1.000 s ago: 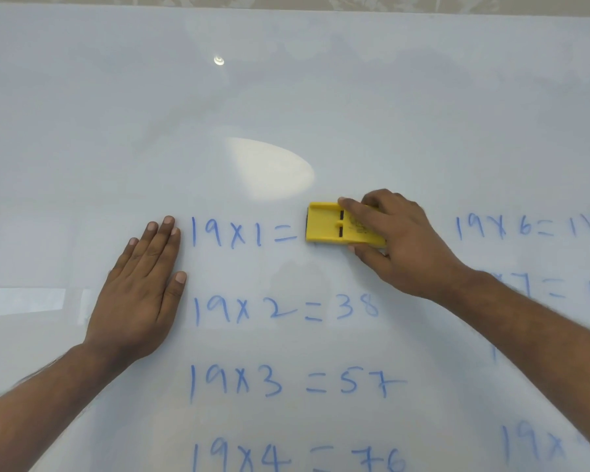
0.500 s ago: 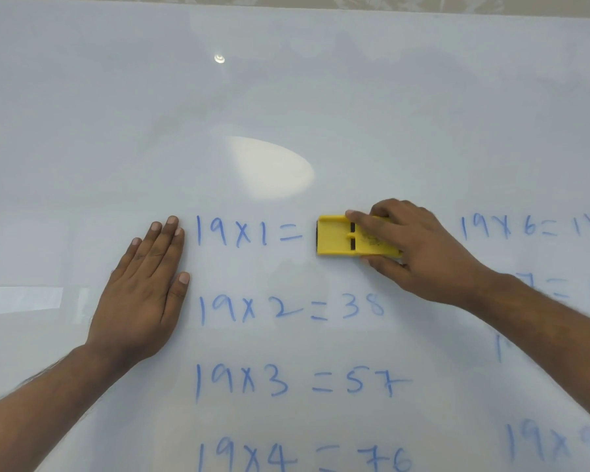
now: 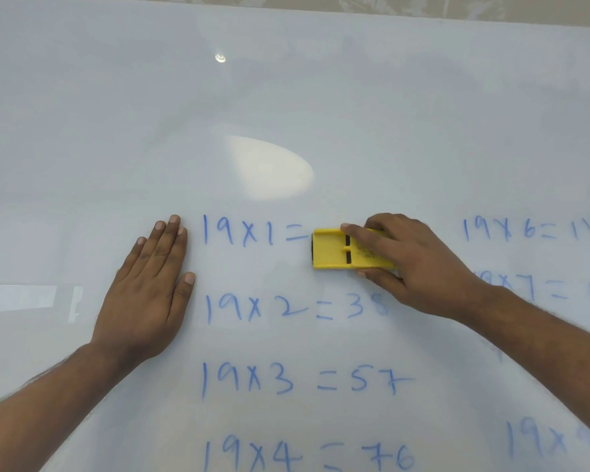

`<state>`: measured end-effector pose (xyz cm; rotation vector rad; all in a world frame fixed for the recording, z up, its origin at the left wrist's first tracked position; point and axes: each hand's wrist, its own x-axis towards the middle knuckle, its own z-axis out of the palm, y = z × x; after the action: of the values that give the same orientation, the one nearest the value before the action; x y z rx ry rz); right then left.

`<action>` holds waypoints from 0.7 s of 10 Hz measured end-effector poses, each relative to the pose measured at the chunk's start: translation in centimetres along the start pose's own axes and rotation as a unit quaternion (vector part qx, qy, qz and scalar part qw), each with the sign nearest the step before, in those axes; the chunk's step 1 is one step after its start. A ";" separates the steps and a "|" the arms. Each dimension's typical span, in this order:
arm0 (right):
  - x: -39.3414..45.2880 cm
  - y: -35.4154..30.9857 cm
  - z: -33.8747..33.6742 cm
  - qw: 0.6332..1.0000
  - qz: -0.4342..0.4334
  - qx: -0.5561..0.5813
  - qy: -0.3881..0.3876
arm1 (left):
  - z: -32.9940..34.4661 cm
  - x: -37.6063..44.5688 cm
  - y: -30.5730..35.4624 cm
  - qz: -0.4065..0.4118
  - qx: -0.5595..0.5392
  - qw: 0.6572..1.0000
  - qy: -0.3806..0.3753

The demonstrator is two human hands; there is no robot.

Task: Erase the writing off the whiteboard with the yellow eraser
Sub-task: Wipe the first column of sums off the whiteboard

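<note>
While both forearms reached in from the near edge, the left hand [image 3: 147, 294] lay flat on the whiteboard [image 3: 286, 97], palm down, fingers extended and close together, holding nothing. Just right of its fingertips ran blue writing [image 3: 252, 233], "19 x 1 =". Beyond that line's equals sign, the right hand [image 3: 413, 264] gripped the yellow eraser [image 3: 334, 248], fingers over its top, thumb below. Eraser's long axis lay left-right, free end pointing toward the left hand, touching the board.
</note>
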<state>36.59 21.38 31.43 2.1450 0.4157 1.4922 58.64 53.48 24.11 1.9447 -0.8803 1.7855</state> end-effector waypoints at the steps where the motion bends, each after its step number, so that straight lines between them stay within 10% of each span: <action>1: 0.7 0.2 -0.3 1.000 0.015 -0.004 0.012 | 0.0 0.0 0.0 -0.001 0.000 1.000 0.001; 7: 3.3 -2.1 1.0 1.000 0.007 0.015 0.016 | -0.4 -0.6 -1.0 0.001 0.004 1.000 -0.005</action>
<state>38.72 24.58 32.61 2.1543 0.4390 1.5382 58.98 54.61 23.72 1.9597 -0.8784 1.7857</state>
